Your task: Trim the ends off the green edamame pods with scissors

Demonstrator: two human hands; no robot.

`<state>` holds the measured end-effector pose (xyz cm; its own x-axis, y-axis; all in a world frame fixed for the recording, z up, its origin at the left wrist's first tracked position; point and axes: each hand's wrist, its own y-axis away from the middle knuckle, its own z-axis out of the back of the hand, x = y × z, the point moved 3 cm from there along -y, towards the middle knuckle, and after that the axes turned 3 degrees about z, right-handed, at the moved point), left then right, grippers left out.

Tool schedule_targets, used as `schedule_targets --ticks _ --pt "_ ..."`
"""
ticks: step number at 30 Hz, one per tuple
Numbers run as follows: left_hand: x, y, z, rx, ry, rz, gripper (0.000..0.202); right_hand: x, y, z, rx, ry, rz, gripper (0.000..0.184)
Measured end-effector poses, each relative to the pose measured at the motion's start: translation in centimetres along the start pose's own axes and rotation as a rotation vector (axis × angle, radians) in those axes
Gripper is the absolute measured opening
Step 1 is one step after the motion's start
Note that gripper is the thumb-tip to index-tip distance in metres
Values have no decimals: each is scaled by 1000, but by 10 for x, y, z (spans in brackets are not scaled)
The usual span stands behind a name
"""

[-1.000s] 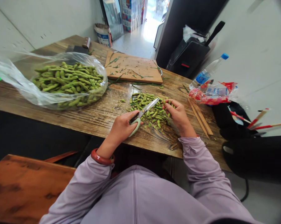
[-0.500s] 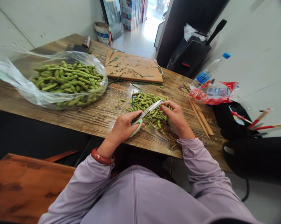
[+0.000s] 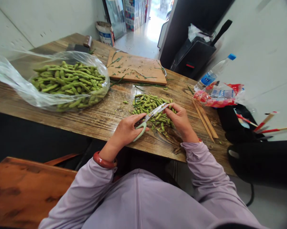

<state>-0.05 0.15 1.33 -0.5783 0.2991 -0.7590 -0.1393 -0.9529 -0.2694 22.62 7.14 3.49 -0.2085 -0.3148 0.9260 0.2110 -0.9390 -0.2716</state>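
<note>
My left hand (image 3: pixel 124 130) is closed around the pale green handles of a pair of scissors (image 3: pixel 150 115). Their blades are slightly parted, and the tips reach the fingers of my right hand (image 3: pixel 181 120). That hand pinches a green edamame pod, largely hidden by the fingers. Under both hands lies a loose pile of edamame pods (image 3: pixel 145 103) with trimmed bits around it. To the left, a clear plastic bag (image 3: pixel 86 101) lies open, full of longer-looking edamame pods (image 3: pixel 69 79).
Behind the pile, a wooden cutting board (image 3: pixel 138 70) carries green scraps on the wooden table (image 3: pixel 95 122). A knife handle (image 3: pixel 87 41) shows at the back left. Right of my hand are wooden chopsticks (image 3: pixel 204 119), a plastic bottle (image 3: pixel 213 72) and a red-and-clear wrapper (image 3: pixel 216 95).
The scissor blades have opened a little near the right fingertips. Both hands stay in nearly the same place.
</note>
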Motion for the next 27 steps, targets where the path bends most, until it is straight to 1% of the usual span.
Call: schedule_targets --ticks 8,16,22,27 --pt "-1 1 0 11 -23 -24 51 2 2 -4 35 33 14 26" --pt "1 1 -3 38 -124 -45 47 2 2 -4 6 43 45 22" --pt "2 1 -3 32 -116 -42 43 2 2 -6 -4 52 39 23" --pt "1 0 -2 8 -49 -24 44 4 3 -7 -7 31 19 24"
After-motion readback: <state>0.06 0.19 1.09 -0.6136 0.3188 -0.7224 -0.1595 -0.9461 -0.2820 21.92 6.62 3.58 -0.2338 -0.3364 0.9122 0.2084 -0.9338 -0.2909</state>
